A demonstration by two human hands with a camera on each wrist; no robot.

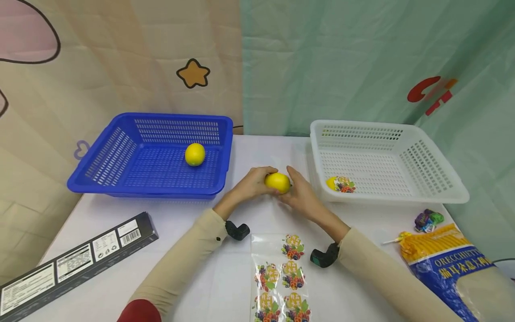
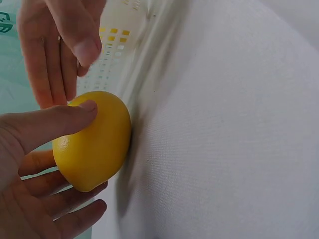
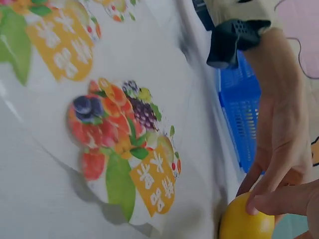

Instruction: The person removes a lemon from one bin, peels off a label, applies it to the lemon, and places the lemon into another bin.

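In the head view my left hand [image 1: 256, 181] grips a yellow lemon [image 1: 277, 183] low over the white table, between the two baskets. The left wrist view shows the left thumb [image 2: 55, 122] across the lemon [image 2: 93, 142] and the fingers beneath it. My right hand [image 1: 301, 197] is at the lemon's right side, its fingers fairly straight and its thumb [image 2: 85, 50] apart from the fruit in the left wrist view. Nearer me lies a clear sheet [image 1: 277, 243] of fruit-print stickers [image 3: 124, 149].
A blue basket [image 1: 219, 176] at left holds one lemon [image 1: 195, 154]. At right, a white basket [image 1: 442, 197] holds a lemon [image 1: 331, 182] with a fruit sticker on it. A long black box [image 1: 76, 264] lies front left; wrapped candies [image 1: 428, 220], a lollipop [image 1: 403, 236] and a pasta bag [image 1: 454, 273] lie right.
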